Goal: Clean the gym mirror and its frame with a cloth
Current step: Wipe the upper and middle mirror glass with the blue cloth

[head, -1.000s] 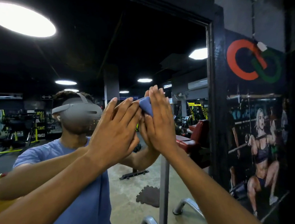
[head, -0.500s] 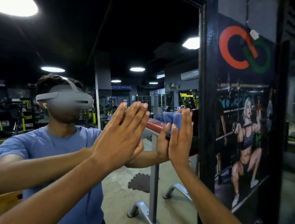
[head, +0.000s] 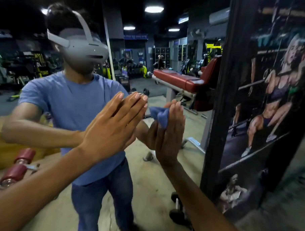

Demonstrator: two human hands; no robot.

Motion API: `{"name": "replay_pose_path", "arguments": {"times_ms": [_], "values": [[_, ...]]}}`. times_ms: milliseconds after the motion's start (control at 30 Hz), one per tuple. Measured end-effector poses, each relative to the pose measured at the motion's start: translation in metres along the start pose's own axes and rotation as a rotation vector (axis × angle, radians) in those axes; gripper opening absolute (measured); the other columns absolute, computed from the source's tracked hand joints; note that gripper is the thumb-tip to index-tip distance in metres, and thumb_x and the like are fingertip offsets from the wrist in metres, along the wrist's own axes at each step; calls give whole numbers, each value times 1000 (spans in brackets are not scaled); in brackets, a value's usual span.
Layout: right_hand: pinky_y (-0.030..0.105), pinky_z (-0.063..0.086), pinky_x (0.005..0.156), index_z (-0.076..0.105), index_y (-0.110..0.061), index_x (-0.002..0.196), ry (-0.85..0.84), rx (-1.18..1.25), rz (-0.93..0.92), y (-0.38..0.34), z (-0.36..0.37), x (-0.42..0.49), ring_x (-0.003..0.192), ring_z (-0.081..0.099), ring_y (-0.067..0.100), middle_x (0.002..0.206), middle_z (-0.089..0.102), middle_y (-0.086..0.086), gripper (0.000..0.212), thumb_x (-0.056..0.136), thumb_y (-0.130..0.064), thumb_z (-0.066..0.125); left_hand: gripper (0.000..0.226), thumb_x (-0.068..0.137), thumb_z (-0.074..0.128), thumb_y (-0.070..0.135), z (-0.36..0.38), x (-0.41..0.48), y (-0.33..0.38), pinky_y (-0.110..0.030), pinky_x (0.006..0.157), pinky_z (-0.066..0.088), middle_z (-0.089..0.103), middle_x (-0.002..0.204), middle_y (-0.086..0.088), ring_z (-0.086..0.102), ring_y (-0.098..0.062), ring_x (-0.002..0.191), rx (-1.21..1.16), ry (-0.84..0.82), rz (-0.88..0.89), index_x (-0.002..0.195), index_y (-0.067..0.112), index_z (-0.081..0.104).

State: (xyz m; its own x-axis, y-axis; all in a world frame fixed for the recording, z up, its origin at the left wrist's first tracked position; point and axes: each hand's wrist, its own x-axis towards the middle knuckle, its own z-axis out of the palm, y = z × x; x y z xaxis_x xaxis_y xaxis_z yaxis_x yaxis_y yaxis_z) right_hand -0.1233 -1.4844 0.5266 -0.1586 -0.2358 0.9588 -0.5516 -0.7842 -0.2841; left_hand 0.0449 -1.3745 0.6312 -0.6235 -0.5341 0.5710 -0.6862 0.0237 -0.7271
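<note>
Flat against the mirror (head: 163, 168), my right hand (head: 170, 131) presses the blue cloth (head: 159, 114) with straight fingers just left of the black frame (head: 216, 118) to wipe there, while my left hand (head: 112, 127), open and empty, braces me further left.

The room is dim, lit by round ceiling lamps (head: 154, 9) reflected in the mirror (head: 168, 55). Strong wide-angle bending at the edges. Motion blur softens the poster (head: 271, 89) and the floor.
</note>
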Motion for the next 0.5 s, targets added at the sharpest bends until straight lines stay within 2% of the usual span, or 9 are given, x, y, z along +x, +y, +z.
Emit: {"name": "replay_pose_path", "arguments": {"times_ms": [67, 133, 200, 267, 333, 400, 467, 500], "values": [[61, 29, 124, 37, 11, 153, 20, 12, 69, -18, 10, -10, 156, 29, 41, 164, 32, 28, 74, 97, -21, 74, 71, 108, 38, 29, 3, -14, 10, -63, 130, 15, 11, 176, -21, 11, -39, 164, -9, -4, -16, 168, -1, 14], [56, 26, 127, 38, 7, 154, -86, -19, -25, -30, 18, -45, 156, 30, 39, 165, 32, 25, 81, 91, -17, 82, 67, 109, 38, 28, 6, -24, 19, -63, 130, 18, 15, 175, -20, 15, -39, 163, -41, 18, -22, 167, -2, 20], [55, 25, 127, 34, 0, 156, -185, -34, -120, -27, 15, -88, 156, 31, 36, 167, 30, 18, 81, 92, -16, 80, 64, 112, 37, 29, 10, -35, 26, -62, 129, 19, 18, 175, -21, 16, -40, 162, -46, 3, 45, 165, -3, 23], [53, 25, 127, 33, -3, 157, -228, -65, -195, -18, 5, -116, 156, 32, 32, 168, 31, 15, 74, 96, -13, 74, 67, 110, 43, 29, 14, -46, 35, -61, 130, 19, 17, 175, -21, 16, -40, 163, -37, -28, 98, 165, -4, 23], [53, 24, 128, 37, -1, 155, -191, -99, -177, -6, -6, -117, 153, 37, 35, 164, 39, 19, 53, 108, -17, 54, 70, 108, 46, 28, 16, -57, 41, -61, 131, 13, 13, 176, -22, 12, -39, 163, -6, -44, 125, 165, -5, 22], [59, 24, 127, 41, 5, 153, -87, -129, 43, 7, -7, -98, 152, 37, 39, 161, 40, 25, 50, 113, -25, 43, 69, 107, 42, 27, 23, -64, 42, -60, 132, 8, 10, 176, -22, 9, -39, 164, 16, -52, 132, 165, -4, 21], [62, 26, 125, 37, 8, 155, 52, 0, 361, -1, -1, -84, 157, 29, 37, 166, 33, 24, 56, 111, -26, 47, 65, 106, 40, 23, 28, -61, 42, -63, 130, 15, 19, 174, -23, 17, -41, 162, -46, -42, 114, 164, -2, 28], [61, 26, 126, 34, 9, 156, 85, 63, 424, -9, 3, -89, 158, 27, 36, 167, 30, 23, 58, 112, -28, 46, 62, 104, 41, 21, 30, -57, 44, -66, 127, 21, 29, 171, -24, 26, -44, 158, -113, -43, 73, 162, -1, 35]]}}
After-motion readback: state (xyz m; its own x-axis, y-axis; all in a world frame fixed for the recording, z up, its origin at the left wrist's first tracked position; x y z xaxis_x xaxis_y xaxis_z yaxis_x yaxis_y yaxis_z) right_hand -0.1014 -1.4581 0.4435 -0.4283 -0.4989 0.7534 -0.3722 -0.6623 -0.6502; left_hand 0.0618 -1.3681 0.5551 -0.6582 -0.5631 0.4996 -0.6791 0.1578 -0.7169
